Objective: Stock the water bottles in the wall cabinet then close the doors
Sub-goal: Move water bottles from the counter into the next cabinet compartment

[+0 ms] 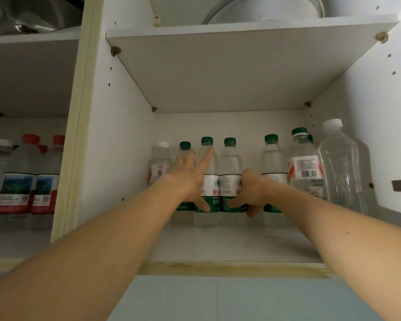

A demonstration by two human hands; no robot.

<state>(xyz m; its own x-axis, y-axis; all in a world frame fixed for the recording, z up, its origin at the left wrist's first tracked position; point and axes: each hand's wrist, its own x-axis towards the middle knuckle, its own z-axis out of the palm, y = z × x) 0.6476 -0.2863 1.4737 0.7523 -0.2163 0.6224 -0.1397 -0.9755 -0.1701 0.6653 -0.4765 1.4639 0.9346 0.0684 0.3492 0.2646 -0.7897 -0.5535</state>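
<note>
Both forearms reach in: left hand (190, 174) flat, fingers straight against a green-cap bottle (207, 177); right hand (250, 193) curled round its 3 o'clock neighbour (230, 179). Risk: a shove topples the tight row.

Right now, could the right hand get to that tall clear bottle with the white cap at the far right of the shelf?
Probably yes. The right hand grips a green-labelled bottle mid-shelf; the tall clear bottle stands nearer the front at the right, with nothing in front of it. The hand would have to let go first.

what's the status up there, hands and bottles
Left hand open, fingers flat against a green-cap bottle. Right hand gripping the next bottle. Doors not closed yet; nothing blocking.
</note>
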